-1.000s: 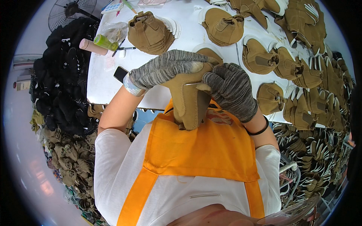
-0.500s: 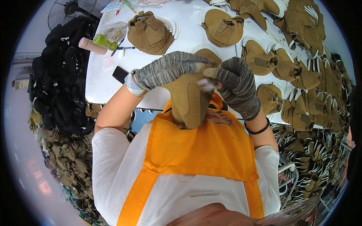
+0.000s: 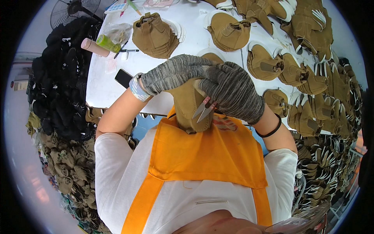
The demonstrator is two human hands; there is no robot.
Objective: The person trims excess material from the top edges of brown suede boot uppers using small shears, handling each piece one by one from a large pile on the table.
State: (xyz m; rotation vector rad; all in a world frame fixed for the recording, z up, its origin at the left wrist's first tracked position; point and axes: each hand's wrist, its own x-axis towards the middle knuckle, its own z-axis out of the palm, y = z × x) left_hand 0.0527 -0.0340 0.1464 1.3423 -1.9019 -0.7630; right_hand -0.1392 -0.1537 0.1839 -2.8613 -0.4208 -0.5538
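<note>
Brown shoe upper (image 3: 184, 107), stitched, matte, partly covered

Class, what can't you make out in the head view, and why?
Head view:
Silver-bladed snips: rear end hidden by the grey-gloved right grip.
Brown suede-like boot upper: top covered by that and the grey-gloved left grip.
Round dark wire fan: cut off by the upper edge.

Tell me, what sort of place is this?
Probably a footwear workshop: stacks of matching brown shoe uppers stand on the white table, and the gloved right hand holds small snips by another brown upper.
</note>
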